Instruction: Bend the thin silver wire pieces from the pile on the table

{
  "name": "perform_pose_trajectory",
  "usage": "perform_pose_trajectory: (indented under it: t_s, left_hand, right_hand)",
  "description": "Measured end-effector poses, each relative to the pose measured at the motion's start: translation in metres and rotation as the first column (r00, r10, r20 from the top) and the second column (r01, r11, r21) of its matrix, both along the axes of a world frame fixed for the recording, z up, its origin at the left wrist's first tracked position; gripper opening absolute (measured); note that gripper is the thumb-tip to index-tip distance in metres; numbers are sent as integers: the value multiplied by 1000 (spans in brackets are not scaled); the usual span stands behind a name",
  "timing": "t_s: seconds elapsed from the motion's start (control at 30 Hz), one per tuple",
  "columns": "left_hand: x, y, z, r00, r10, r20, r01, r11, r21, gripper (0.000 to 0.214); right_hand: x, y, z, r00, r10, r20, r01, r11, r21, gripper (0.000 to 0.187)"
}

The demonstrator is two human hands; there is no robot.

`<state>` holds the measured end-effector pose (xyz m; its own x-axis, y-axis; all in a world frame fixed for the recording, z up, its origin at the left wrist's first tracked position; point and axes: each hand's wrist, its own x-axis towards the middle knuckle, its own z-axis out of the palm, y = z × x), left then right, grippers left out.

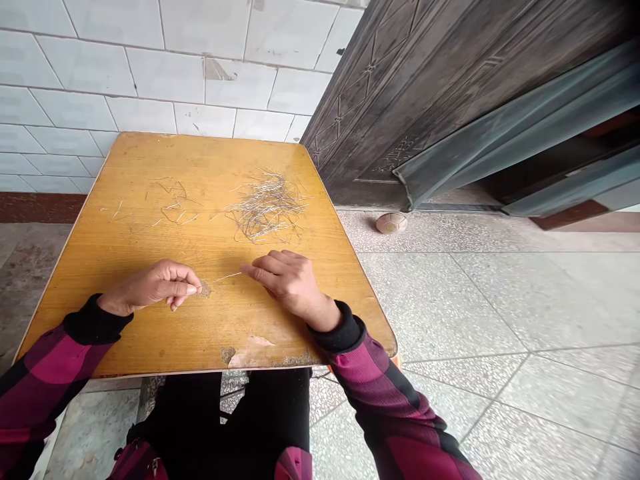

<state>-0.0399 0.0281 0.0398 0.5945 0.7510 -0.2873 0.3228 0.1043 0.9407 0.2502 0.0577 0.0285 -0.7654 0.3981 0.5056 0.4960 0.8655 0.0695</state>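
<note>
A thin, light wire (227, 277) stretches between my two hands, a little above the wooden table (165, 333). My left hand (163, 285) pinches its left end between thumb and forefinger. At the other end, the fingers of my right hand (285, 280) are closed on the wire, palm down. Beyond my right hand lies a tangled pile of thin wires (267, 207), some silvery and some dark. A looser scatter of bent wires (177, 203) lies beyond my left hand. The exact grip of the right fingertips is partly hidden by the hand.
The tabletop has a chipped patch (255, 350) at its near edge. White wall tiles (170, 73) stand behind the table. To the right are a dark carved door (380, 87), a hanging grey-green curtain (500, 120) and a ball (391, 223) on the speckled floor.
</note>
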Motion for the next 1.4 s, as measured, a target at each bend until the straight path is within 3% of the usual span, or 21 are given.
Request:
perform_pose_trajectory:
  t_s: [0.07, 0.13, 0.23, 0.33, 0.53, 0.77, 1.17, 1.4]
  left_hand:
    - [-4, 4, -1, 1000, -19, 18, 19, 1000, 0, 22]
    - [-4, 7, -5, 992, 66, 105, -63, 997, -37, 24]
    - [5, 6, -16, 949, 205, 240, -146, 959, -241, 29]
    - [17, 2, -22, 937, 196, 290, -63, 909, -413, 29]
    - [26, 2, -23, 891, 250, 379, 20, 812, -584, 21]
    - [23, 4, -31, 906, 238, 350, 41, 773, -633, 21]
    - [28, 3, -28, 857, 350, 379, 6, 727, -687, 11]
    - [30, 1, -27, 844, 399, 358, -66, 740, -670, 14]
  right_hand:
    - [0, 0, 1, 1000, 12, 3, -12, 1000, 15, 25]
    - [-3, -2, 2, 999, 44, 4, -45, 998, 33, 24]
    - [-12, -6, 1, 995, 98, 8, -99, 993, 69, 24]
    - [-20, -8, -3, 994, 112, 10, -112, 989, 101, 24]
    - [-27, -5, -10, 995, 100, 8, -100, 993, 70, 24]
    - [-27, -2, -11, 992, 122, -23, -119, 990, 80, 22]
    - [-29, -4, -12, 993, 114, -16, -112, 992, 60, 23]
    - [-30, -3, -13, 995, 98, -22, -97, 994, 51, 27]
